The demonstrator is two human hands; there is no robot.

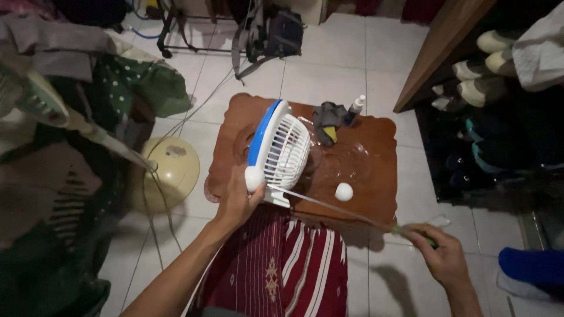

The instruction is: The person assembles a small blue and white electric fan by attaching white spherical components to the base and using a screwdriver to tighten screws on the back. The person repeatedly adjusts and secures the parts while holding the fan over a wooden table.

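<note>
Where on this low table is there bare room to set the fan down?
The low wooden table is bare along its right side, beyond the white ball, and at its left edge behind the fan. The far edge is crowded by a dark cloth and a spray bottle.

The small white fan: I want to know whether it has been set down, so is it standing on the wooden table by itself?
No, the left hand holds the small white fan tilted up above the wooden table.
</note>
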